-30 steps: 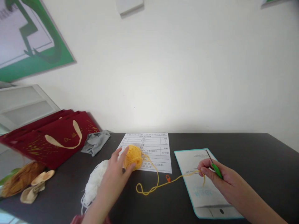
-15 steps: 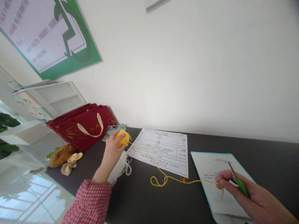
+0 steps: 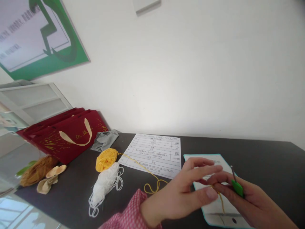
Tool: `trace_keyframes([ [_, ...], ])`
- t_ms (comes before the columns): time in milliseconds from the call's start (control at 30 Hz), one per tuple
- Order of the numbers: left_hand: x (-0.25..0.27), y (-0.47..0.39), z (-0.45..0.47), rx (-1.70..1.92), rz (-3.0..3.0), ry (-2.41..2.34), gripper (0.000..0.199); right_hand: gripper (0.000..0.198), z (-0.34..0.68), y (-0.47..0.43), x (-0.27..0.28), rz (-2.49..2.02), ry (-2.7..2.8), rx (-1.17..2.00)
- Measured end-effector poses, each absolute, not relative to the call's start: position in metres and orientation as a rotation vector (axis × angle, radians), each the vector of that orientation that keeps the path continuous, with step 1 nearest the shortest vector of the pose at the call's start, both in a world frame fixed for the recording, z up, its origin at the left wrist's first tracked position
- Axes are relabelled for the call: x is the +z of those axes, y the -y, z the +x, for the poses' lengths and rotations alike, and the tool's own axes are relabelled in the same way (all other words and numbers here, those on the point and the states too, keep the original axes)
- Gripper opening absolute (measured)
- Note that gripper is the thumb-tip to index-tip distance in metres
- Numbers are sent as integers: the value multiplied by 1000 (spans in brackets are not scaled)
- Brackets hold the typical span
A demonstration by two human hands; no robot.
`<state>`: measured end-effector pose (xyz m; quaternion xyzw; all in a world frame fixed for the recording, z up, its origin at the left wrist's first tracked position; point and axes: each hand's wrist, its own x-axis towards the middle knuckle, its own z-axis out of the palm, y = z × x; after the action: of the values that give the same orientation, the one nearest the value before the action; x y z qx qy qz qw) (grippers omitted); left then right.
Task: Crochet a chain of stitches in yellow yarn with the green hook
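Along the wall at far left hung a green-edged poster (image 3: 79, 58), lettering too blurred to read. Below stood dark red bags (image 3: 71, 144), the front one marked 众益 in gold. Brown skein (image 3: 37, 171) before them; farther right, a yellow ball (image 3: 106, 160) touching a white skein (image 3: 105, 183). Next, a printed sheet (image 3: 151, 152): ruled grid, Chinese characters, "12" legible at right. A yellow strand (image 3: 221, 200) ran from the ball over the sheet, looped on the dark table (image 3: 269, 159) and passed behind the left hand (image 3: 181, 194). Left fingers apart, near the strand; contact could not be told. Right hand (image 3: 247, 197): thumb and forefinger clamped on the strand, a length hanging beneath them, green-handled hook (image 3: 237, 188) across the hand. Below both, a teal-edged board (image 3: 215, 220), print unreadable.
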<state>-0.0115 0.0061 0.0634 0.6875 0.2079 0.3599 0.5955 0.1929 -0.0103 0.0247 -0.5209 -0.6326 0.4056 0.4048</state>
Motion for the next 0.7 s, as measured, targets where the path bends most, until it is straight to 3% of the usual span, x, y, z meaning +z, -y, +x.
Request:
trace_keyframes([
  [300, 52, -22, -20, 1019, 788, -346, 42, 30, 191, 3, 19, -1340, 1700, 957],
  [367, 58, -23, -27, 1187, 845, -454, 38, 29, 188, 4, 16, -1351, 1687, 1026],
  [433, 60, -24, -30, 1236, 1180, -568, 46, 29, 188, 4, 11, -1356, 1643, 1107],
  [567, 46, -23, -23, 956, 1906, -851, 36, 34, 187, 5, 1, -1382, 1571, 1166],
  [700, 28, -20, -5, 976, 1521, -950, 25, 36, 182, 7, 1, -1389, 1593, 1174],
])
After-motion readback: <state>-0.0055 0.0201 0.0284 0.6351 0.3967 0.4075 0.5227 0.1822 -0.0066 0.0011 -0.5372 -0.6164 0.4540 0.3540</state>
